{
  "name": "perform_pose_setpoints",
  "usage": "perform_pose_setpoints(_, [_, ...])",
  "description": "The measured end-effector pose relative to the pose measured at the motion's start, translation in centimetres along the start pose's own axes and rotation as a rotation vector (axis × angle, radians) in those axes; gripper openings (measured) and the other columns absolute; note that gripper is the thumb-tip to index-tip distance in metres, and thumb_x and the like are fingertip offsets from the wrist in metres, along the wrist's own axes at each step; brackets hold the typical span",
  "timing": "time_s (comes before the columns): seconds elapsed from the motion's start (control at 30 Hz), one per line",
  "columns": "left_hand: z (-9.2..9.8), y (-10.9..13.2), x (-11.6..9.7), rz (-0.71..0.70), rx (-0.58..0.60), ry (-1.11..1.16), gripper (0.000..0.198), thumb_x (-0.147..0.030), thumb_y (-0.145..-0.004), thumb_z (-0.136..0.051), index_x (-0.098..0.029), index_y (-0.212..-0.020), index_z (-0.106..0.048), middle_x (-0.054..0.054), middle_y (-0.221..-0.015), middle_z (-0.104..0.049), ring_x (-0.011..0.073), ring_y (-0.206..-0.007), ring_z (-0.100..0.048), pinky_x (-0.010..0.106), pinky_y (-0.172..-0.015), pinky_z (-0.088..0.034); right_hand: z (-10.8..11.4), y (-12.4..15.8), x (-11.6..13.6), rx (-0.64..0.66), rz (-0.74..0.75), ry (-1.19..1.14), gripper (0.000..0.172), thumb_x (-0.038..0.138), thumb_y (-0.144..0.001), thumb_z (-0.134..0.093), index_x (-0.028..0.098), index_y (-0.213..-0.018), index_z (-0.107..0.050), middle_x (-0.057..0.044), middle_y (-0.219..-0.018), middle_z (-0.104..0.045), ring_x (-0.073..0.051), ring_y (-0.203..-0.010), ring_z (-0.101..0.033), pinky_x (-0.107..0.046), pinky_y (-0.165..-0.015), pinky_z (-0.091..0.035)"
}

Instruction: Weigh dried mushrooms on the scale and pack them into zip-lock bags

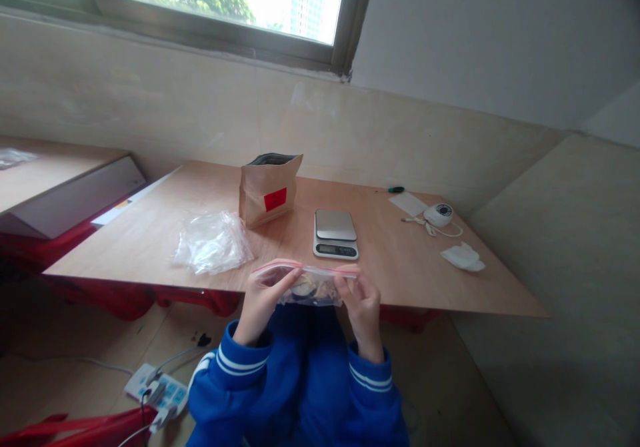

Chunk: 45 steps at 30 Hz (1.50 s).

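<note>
I hold a small clear zip bag (309, 285) with a pink seal strip and dark and pale pieces inside, just in front of the table's near edge. My left hand (265, 297) pinches the bag's left end at the seal. My right hand (361, 300) pinches its right end. Both hands are closed on it. Blue sleeves with white stripes cover my forearms.
On the wooden table (400, 267) stand a brown paper pouch (267, 190) with a red label, a small digital scale (335, 233), a heap of clear plastic bags (213, 241), a white round device (439, 215) with cord, a screwdriver (393, 190) and white tissue (463, 257). A power strip (157, 388) lies on the floor.
</note>
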<state>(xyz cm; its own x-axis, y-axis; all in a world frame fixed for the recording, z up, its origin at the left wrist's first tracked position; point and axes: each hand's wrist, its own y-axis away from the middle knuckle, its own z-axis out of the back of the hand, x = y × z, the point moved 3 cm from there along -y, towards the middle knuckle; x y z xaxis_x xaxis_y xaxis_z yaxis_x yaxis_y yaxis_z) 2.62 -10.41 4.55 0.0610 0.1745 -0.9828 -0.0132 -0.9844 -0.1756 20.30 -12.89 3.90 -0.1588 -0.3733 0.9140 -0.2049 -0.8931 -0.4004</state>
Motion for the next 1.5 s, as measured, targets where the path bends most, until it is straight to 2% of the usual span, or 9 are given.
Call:
perform_pose_setpoints(0.17, [0.1, 0.0, 0.0, -0.006, -0.005, 0.005, 0.014, -0.03, -0.075, -0.07, -0.017, -0.078, -0.072, 0.001, -0.077, -0.071, 0.0141, -0.073, -0.066, 0.02, -0.066, -0.052, 0.0, 0.3, -0.5, 0.025, -0.082, -0.095, 0.016, 0.034, -0.085, -0.058, 0.02, -0.089, -0.065, -0.003, -0.086, -0.066, -0.019, -0.083, -0.062, -0.03, -0.076, -0.047])
perform_pose_setpoints(0.3, [0.1, 0.0, 0.1, -0.008, -0.006, 0.009, 0.015, -0.031, -0.074, -0.07, -0.016, -0.079, -0.072, 0.002, -0.077, -0.071, 0.0152, -0.073, -0.066, 0.021, -0.066, -0.052, 0.0, 0.3, -0.7, -0.032, -0.099, -0.063, 0.014, 0.034, -0.083, -0.062, 0.02, -0.083, -0.064, -0.001, -0.08, -0.065, -0.017, -0.079, -0.06, -0.028, -0.074, -0.046])
perform_pose_setpoints(0.53, [0.0, 0.1, 0.0, -0.018, -0.005, -0.014, 0.015, -0.031, -0.074, -0.07, -0.017, -0.079, -0.072, 0.002, -0.078, -0.071, 0.0147, -0.074, -0.066, 0.02, -0.066, -0.051, 0.4, 0.1, -0.8, -0.111, -0.073, 0.05, 0.014, 0.034, -0.08, -0.066, 0.02, -0.08, -0.066, 0.001, -0.076, -0.064, -0.015, -0.075, -0.059, -0.025, -0.07, -0.044])
perform_pose_setpoints(0.9, [-0.3, 0.3, -0.1, -0.043, 0.003, -0.013, 0.013, -0.029, -0.075, -0.07, -0.017, -0.077, -0.071, 0.001, -0.077, -0.07, 0.0138, -0.073, -0.065, 0.019, -0.066, -0.052, 0.5, 0.2, -0.4, -0.168, 0.04, 0.052, 0.01, 0.029, -0.08, -0.065, 0.02, -0.076, -0.065, 0.0, -0.077, -0.063, -0.016, -0.077, -0.059, -0.027, -0.074, -0.046])
perform_pose_setpoints(1.13, [-0.1, 0.5, -0.3, -0.088, -0.063, -0.036, 0.014, -0.03, -0.074, -0.07, -0.016, -0.076, -0.07, 0.0, -0.071, -0.069, 0.012, -0.064, -0.063, 0.018, -0.058, -0.05, -0.4, 0.2, -0.2, -0.046, -0.009, -0.107, 0.011, 0.031, -0.083, -0.061, 0.02, -0.081, -0.063, 0.0, -0.079, -0.062, -0.016, -0.076, -0.059, -0.027, -0.071, -0.048])
perform_pose_setpoints(1.23, [-0.1, 0.6, -0.4, -0.094, -0.065, -0.044, 0.015, -0.031, -0.073, -0.07, -0.016, -0.077, -0.07, 0.001, -0.072, -0.069, 0.0128, -0.064, -0.063, 0.019, -0.058, -0.051, -0.7, 0.2, 0.0, -0.008, 0.027, -0.092, 0.01, 0.03, -0.082, -0.062, 0.02, -0.08, -0.064, -0.001, -0.078, -0.063, -0.016, -0.075, -0.059, -0.027, -0.069, -0.048])
perform_pose_setpoints(1.4, [-0.3, 0.6, -0.7, -0.087, 0.007, -0.012, 0.016, -0.031, -0.075, -0.069, -0.016, -0.079, -0.07, 0.003, -0.076, -0.07, 0.0153, -0.069, -0.065, 0.022, -0.062, -0.053, -0.6, 0.2, 0.6, -0.043, 0.074, -0.027, 0.012, 0.028, -0.083, -0.062, 0.02, -0.074, -0.062, -0.001, -0.072, -0.06, -0.016, -0.07, -0.057, -0.027, -0.065, -0.046])
perform_pose_setpoints(1.5, [-0.4, 0.5, -0.9, -0.082, 0.057, -0.018, 0.02, -0.031, -0.074, -0.07, -0.016, -0.086, -0.07, 0.005, -0.08, -0.071, 0.0179, -0.074, -0.066, 0.025, -0.067, -0.054, -0.4, 0.2, 0.8, -0.053, 0.096, -0.003, 0.012, 0.027, -0.083, -0.061, 0.02, -0.074, -0.062, 0.0, -0.072, -0.06, -0.016, -0.071, -0.057, -0.027, -0.065, -0.046])
